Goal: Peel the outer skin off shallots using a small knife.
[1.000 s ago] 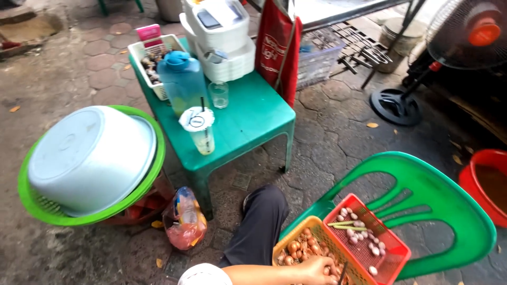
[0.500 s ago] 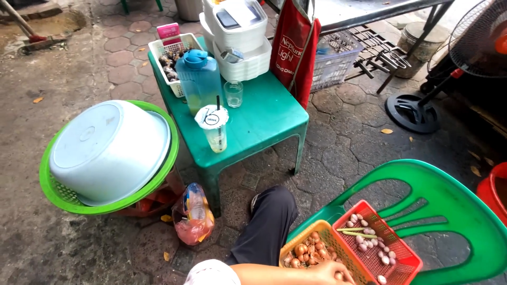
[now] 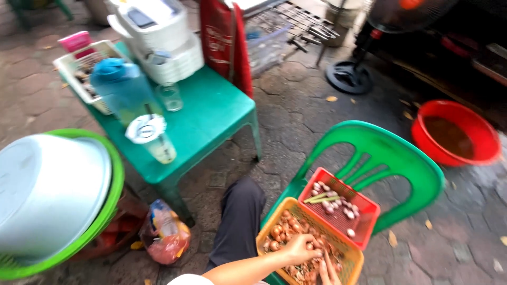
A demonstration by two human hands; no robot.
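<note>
Change: since half a second ago our view has swung right and nearer, so the red tub (image 3: 457, 132) now shows whole and the chair sits more central; our left hand is further into the basket.
Left hand: our left hand (image 3: 300, 248) lies curled on the brown shallots (image 3: 285, 232), fingers bent down among them; we cannot tell whether it grips one.
Right hand: only the fingers of our right hand (image 3: 328, 272) show at the lower edge, loosely spread, just beside the left hand.
Orange basket: the orange basket (image 3: 346, 250) rests on the green chair (image 3: 391, 158), holding the shallots.
Red basket: the red basket (image 3: 364, 208) touches the orange one on its far side, with peeled pale bulbs inside.
Table: the green table (image 3: 211, 116) carries a lidded cup (image 3: 153, 137), a blue jug (image 3: 124, 89) and white containers (image 3: 158, 37).
Left edge: a pale basin (image 3: 47, 190) sits upturned in a green colander (image 3: 113, 195).
</note>
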